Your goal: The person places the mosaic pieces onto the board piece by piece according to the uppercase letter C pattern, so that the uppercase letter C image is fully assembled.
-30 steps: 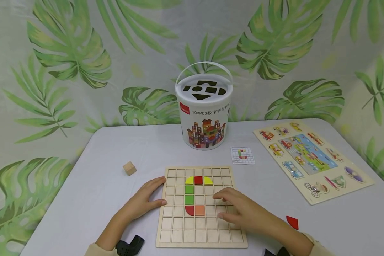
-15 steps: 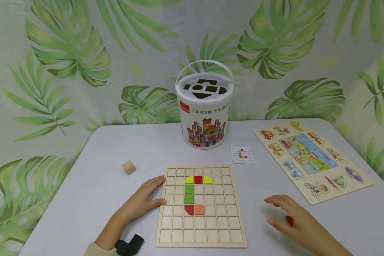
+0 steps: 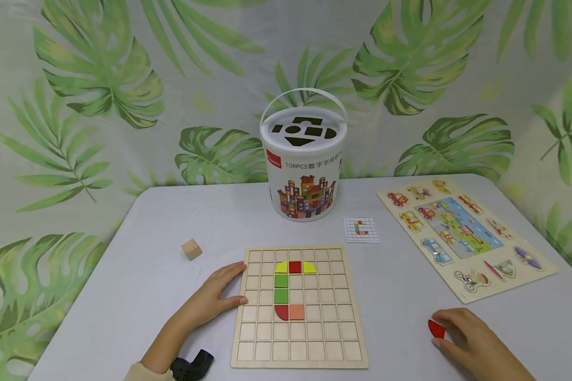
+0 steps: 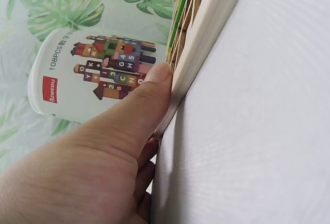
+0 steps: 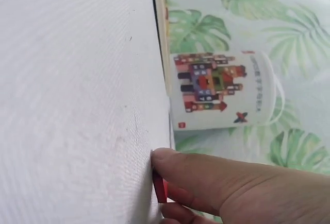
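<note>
A wooden grid board (image 3: 297, 349) lies on the table. In its cells sit two yellow quarter-circle tiles (image 3: 310, 268), a red square tile (image 3: 295, 267), two green square tiles (image 3: 281, 288), a red quarter-circle tile (image 3: 282, 312) and an orange square tile (image 3: 297, 312). My left hand (image 3: 214, 293) touches the board's left edge with thumb and fingers spread; in the left wrist view the thumb (image 4: 157, 77) lies against that edge. Right of the board, my right hand (image 3: 474, 338) pinches a loose red quarter-circle tile (image 3: 436, 329) between thumb and finger, at the table surface.
Behind the board stands a white lidded bucket (image 3: 302, 164). A small pattern card (image 3: 361, 230) lies between it and a vehicle puzzle board (image 3: 467, 238) at right. A wooden cube (image 3: 191, 249) lies at left. A black device (image 3: 193, 365) sits by the left wrist.
My right hand has moved right, from above the board to the loose red quarter-circle tile, and now pinches it. My left hand has stayed at the board's edge.
</note>
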Demonstrator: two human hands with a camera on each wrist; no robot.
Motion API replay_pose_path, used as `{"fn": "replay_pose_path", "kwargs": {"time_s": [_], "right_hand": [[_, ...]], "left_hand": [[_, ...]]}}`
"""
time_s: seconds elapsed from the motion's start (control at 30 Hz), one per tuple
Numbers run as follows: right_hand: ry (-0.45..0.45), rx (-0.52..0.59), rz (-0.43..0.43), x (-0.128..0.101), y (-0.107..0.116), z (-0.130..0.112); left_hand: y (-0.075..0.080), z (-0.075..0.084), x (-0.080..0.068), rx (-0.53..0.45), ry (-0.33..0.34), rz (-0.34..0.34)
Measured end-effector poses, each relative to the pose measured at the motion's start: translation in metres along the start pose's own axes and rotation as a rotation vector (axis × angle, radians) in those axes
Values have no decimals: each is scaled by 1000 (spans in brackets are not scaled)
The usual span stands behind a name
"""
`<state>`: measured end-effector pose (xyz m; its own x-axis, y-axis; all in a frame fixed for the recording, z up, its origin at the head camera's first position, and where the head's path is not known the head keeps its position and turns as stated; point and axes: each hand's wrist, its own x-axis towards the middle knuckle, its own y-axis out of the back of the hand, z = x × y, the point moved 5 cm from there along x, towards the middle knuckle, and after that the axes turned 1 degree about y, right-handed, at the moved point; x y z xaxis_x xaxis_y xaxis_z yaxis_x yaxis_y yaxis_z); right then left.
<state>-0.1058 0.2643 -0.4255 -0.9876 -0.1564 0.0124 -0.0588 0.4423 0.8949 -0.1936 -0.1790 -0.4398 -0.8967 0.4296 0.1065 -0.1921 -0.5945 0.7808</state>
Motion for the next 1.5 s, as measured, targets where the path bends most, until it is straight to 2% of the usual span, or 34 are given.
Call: {"fn": "replay_pose_path", "kwargs": {"time_s": [0.1, 0.23, 0.3, 0.43, 0.53, 0.67, 0.8, 0.9, 1.03, 1.27, 1.37, 1.5], "right_hand": [[-18, 1, -44, 3, -2, 2], [30, 0, -13, 5, -1, -4], [56, -4, 35, 5, 2, -9], [57, 49, 29, 11, 4, -18], [152, 110, 52, 17, 5, -30], [355, 189, 105, 25, 5, -53], [449, 307, 30, 35, 0, -76], [462, 401, -59, 44, -6, -92], [439, 474, -147, 55, -18, -110], [336, 627, -291, 74, -46, -133], [340, 618, -334, 78, -57, -141], [388, 526, -325, 82, -66, -149]], "left_hand": [[-1, -1, 0, -5, 1, -1], [-1, 0, 0, -11, 3, -2], [-1, 0, 0, -10, 1, -1], [0, 0, 0, -4, -4, 0], [0, 0, 0, -1, -2, -1], [0, 0, 0, -6, 12, -5], [1, 1, -1, -8, 15, -5], [1, 1, -1, -5, 15, -3], [0, 1, -1, -1, 15, -3], [0, 1, -1, -7, 7, -2], [0, 1, -1, -10, 12, -4], [1, 0, -1, -2, 18, -5]]}}
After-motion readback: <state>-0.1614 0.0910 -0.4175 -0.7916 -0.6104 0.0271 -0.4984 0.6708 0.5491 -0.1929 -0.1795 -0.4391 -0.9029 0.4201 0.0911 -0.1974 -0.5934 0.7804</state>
